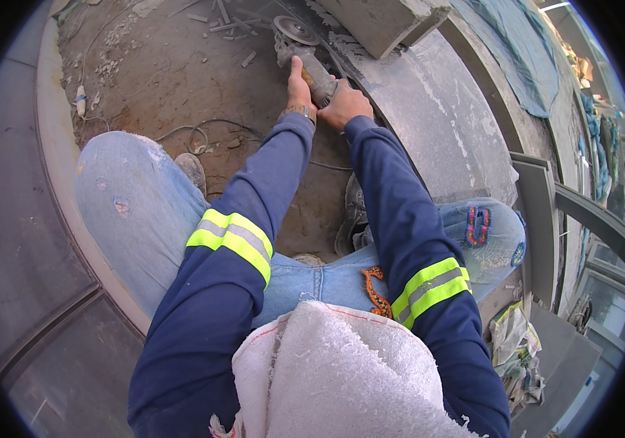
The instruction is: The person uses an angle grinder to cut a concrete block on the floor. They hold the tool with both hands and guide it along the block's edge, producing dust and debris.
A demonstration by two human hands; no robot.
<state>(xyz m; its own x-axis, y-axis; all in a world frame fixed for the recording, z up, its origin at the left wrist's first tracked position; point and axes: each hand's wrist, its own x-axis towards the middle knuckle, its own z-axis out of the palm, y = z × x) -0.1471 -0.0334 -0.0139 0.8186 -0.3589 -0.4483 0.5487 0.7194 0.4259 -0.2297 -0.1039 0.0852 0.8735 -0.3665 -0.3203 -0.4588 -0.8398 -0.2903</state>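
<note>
Both my arms reach forward to an angle grinder [317, 82] with a dusty body and a round disc [296, 31] at its far end. My left hand [300, 93] is closed round the grinder's left side, thumb pointing up along the body. On the right side, nearer its rear end, my right hand [346, 106] grips it with fingers bent. The disc lies close to the dark edge of a grey slab [436, 117] on the right. Whether it touches that edge, I cannot tell. Parts of the grinder's body are hidden by my hands.
A concrete block [382, 25] rests on the slab at the far right. Broken strips [243, 25] litter the dusty floor [144, 80]. A cable [236, 123] loops near my feet, and a white connector [81, 101] lies left. Grey panels [28, 219] flank my left knee.
</note>
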